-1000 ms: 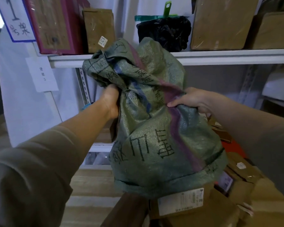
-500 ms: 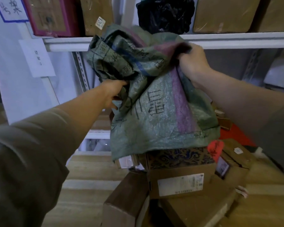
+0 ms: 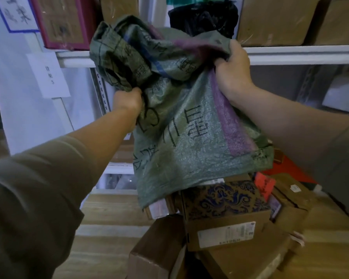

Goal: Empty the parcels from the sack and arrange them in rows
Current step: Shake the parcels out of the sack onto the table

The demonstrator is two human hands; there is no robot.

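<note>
A green woven sack [image 3: 181, 137] with a purple stripe and black writing hangs upside down in front of me, its open mouth toward the floor. My left hand [image 3: 128, 102] grips its bunched fabric on the left side. My right hand [image 3: 233, 71] grips the crumpled closed end, higher up. Under the sack's mouth lies a heap of parcels: a box with a blue pattern and a white label [image 3: 224, 214], a plain brown box [image 3: 157, 246] at the front, and brown cartons [image 3: 288, 200] with a red tag [image 3: 265, 185] to the right.
A white shelving rack [image 3: 298, 54] stands behind the sack, with cardboard boxes [image 3: 274, 19], a red box [image 3: 64, 21] and a black bag [image 3: 204, 16] on its upper shelf. Paper signs [image 3: 48, 74] hang at the left. Wooden floor [image 3: 109, 218] shows below.
The sack has been lifted higher off the heap, uncovering the blue-patterned box and its neighbours. My right hand moved from the sack's side up to its crumpled top end.
</note>
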